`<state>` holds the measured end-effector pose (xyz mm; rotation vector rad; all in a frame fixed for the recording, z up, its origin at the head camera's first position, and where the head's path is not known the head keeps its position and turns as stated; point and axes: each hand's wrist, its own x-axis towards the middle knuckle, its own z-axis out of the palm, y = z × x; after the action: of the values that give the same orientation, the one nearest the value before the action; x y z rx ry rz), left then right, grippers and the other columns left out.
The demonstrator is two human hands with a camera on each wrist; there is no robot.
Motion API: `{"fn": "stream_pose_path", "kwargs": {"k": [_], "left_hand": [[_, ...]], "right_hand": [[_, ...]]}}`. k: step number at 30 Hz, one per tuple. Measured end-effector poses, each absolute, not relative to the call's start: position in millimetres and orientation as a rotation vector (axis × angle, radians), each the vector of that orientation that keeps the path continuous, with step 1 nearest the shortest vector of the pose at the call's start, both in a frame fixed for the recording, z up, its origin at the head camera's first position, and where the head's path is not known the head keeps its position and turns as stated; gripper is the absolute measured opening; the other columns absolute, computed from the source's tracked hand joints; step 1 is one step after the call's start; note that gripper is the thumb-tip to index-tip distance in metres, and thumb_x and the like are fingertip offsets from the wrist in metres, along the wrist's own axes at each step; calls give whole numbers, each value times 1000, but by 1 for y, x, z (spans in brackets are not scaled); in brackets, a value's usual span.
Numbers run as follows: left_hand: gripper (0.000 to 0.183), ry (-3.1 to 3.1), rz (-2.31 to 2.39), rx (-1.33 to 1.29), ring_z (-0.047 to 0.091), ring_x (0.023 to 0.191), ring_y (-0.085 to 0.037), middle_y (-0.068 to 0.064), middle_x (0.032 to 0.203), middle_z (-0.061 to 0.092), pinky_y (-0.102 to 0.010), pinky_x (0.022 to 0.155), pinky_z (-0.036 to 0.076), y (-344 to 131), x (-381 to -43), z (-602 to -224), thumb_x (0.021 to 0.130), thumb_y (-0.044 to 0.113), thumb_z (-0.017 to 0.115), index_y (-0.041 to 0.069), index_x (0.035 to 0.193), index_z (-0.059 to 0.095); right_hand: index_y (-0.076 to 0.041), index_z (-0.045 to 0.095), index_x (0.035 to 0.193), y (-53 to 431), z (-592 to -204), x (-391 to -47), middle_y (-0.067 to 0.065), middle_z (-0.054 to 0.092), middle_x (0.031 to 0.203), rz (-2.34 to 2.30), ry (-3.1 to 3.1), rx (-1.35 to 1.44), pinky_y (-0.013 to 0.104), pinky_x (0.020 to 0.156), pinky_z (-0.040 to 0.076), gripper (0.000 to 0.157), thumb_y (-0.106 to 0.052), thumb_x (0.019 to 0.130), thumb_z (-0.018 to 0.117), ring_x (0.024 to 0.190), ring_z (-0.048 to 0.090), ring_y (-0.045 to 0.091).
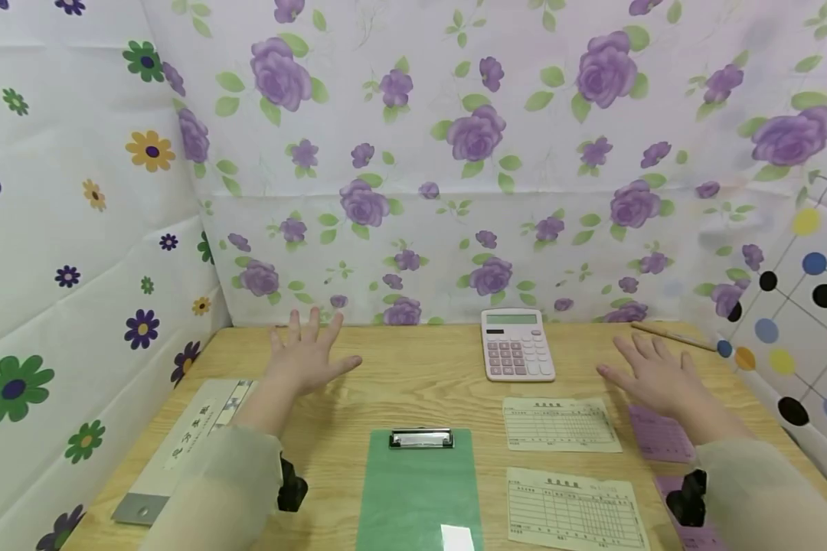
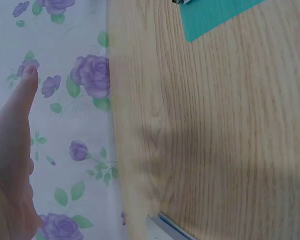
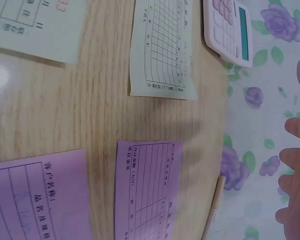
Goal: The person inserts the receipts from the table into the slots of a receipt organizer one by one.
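Note:
My left hand (image 1: 306,363) is held over the back left of the table with its fingers spread and nothing in them. Nearest to it lies a grey file folder (image 1: 179,444) with a label, partly hidden by my sleeve. On the right, my right hand (image 1: 658,375), also spread and holding nothing, hovers above two purple printed slips (image 3: 147,190). A pink calculator (image 1: 518,344) sits to the left of that hand. Two pale green printed forms (image 1: 558,425) lie one in front of the other. In the wrist views both hands appear at the edge, fingers extended.
A green clipboard (image 1: 420,490) with a metal clip lies at the front middle. Along the back right edge rests a thin brown pen-like stick (image 1: 671,335). Flowered cloth (image 1: 400,153) rises behind the wooden table (image 1: 400,367), and patterned sheets close both sides.

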<state>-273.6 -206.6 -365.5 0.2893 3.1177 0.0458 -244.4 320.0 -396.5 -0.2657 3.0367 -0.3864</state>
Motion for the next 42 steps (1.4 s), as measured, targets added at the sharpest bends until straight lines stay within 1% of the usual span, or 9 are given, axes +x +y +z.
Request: {"fn": "stream_pose_path", "kwargs": {"k": [5,13,18,22,27,30,35,37,42], "left_hand": [[91,3105,196,307,-15,135,-47,-20,154,-8,-70,95,-12,-202,-270,-372,85,75,32,23,151,-2],[94,3081,411,388,-13,136,-46,-21,153,-7,-70,99,-3,-190,-266,-386,84,76,31,20,152,-1],[93,3073,486,400,-10,136,-46,-21,152,-12,-68,101,-2,-185,-258,-394,86,73,36,19,151,-2],[91,3058,559,411,-10,136,-46,-22,152,-10,-67,102,-2,-183,-252,-402,88,67,40,16,151,-1],[92,3049,581,451,-5,137,-46,-23,153,-4,-67,102,4,-182,-249,-421,88,67,40,13,151,1],[89,3041,636,479,2,137,-45,-22,153,2,-67,102,9,-181,-247,-433,90,61,44,12,151,3],[82,3011,734,543,13,137,-44,-21,152,16,-67,102,12,-173,-239,-450,92,54,49,10,151,13],[80,2996,760,568,16,136,-44,-19,152,19,-66,102,12,-169,-236,-455,92,53,50,10,150,16],[79,2965,805,607,22,135,-42,-15,150,26,-64,103,15,-158,-228,-463,90,52,54,11,149,22]], "right_hand": [[-1,14,149,321,-402,-240,37,9,146,-461,3031,-283,75,91,-8,86,-64,93,32,128,0,60],[0,17,148,321,-417,-229,38,22,141,-517,3051,-348,75,89,14,79,-56,95,38,123,19,61],[4,20,146,324,-426,-224,37,28,139,-655,3013,-380,73,91,15,77,-51,96,41,121,27,59],[5,22,145,324,-431,-220,36,34,137,-714,2984,-384,72,91,21,79,-51,95,45,114,44,53],[4,28,144,326,-441,-216,34,40,134,-747,2987,-398,72,89,25,78,-49,92,52,111,48,52],[3,32,143,325,-445,-214,33,46,130,-741,2997,-399,63,81,40,78,-49,90,56,96,58,46],[1,45,136,320,-451,-214,25,57,121,-720,3020,-423,56,84,35,73,-48,86,62,82,59,30],[0,49,134,317,-452,-214,23,59,118,-708,3032,-430,62,90,27,69,-47,85,64,93,58,34],[-3,51,133,314,-453,-212,22,59,118,-663,3007,-405,65,92,27,70,-50,83,65,109,49,46]]}}
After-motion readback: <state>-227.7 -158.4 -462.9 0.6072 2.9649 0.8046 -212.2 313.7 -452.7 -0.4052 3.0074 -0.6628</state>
